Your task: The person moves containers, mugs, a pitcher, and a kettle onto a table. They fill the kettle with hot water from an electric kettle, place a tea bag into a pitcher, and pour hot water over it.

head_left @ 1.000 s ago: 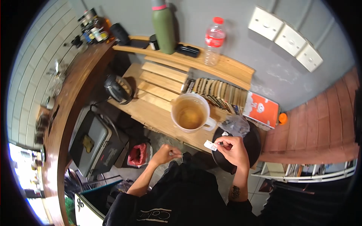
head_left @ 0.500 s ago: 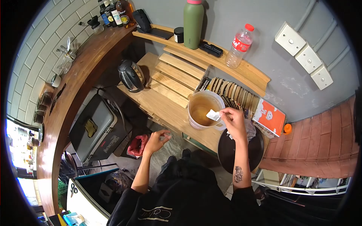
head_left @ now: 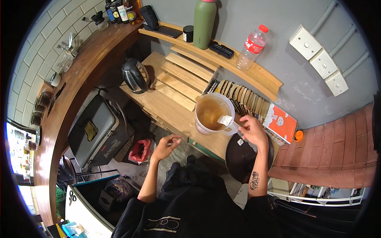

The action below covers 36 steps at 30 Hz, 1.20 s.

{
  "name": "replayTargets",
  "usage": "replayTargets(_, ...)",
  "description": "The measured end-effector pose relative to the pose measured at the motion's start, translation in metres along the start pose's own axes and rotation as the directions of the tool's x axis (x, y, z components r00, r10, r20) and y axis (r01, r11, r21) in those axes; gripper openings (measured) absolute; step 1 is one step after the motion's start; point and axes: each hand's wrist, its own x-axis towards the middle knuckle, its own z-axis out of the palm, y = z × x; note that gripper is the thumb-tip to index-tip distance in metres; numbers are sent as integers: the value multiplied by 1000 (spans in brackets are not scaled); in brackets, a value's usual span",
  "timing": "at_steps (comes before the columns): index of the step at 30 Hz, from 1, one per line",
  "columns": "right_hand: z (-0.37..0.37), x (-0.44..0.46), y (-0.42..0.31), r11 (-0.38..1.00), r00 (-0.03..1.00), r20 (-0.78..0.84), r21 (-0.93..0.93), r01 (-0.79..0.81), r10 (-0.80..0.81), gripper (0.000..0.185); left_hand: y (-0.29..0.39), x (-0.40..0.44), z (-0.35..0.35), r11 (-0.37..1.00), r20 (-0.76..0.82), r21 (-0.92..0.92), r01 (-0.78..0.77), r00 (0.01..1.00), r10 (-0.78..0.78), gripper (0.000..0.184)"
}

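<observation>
A clear plastic jug [head_left: 214, 112] of amber liquid stands on the wooden bench beside a row of books. A small white packet [head_left: 225, 120] rests at the jug's inner right side, near the handle. My right hand [head_left: 253, 131] is just right of the jug handle, fingers apart and holding nothing. My left hand [head_left: 166, 146] hovers in front of the bench, left of the jug, with its fingers apart and nothing in them. Below my right hand is a round dark tray [head_left: 246, 162] with a small white piece [head_left: 240, 142] on it.
A black kettle [head_left: 135, 75] stands at the bench's left. Behind, a narrow shelf [head_left: 262, 79] holds a green bottle [head_left: 204, 24] and a clear red-capped bottle [head_left: 251, 48]. Books [head_left: 238, 98] and an orange notebook [head_left: 281, 121] are at the right. A red-lined bin [head_left: 140, 150] stands below.
My right hand carried the white packet from the dark tray to the jug, let it go there and moved right. My left hand's fingers have spread.
</observation>
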Motion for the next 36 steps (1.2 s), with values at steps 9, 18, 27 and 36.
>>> replayTargets(9,32,-25,22,918,996,16,390,73,-87,28,57,1,18,992,214,25,121,969,-124,30)
replayTargets(18,35,-143,124,990,910,-389,57,-131,143,30,22,35,85,993,418,-111,-37,905,81,19)
replayTargets(27,104,-225,178,867,733,-523,23,-498,435,77,36,53,138,1000,357,2,28,934,-27,39)
replayTargets(36,164,-192,145,765,596,-550,132,-630,585,97,55,71,177,895,343,-382,231,934,-95,61)
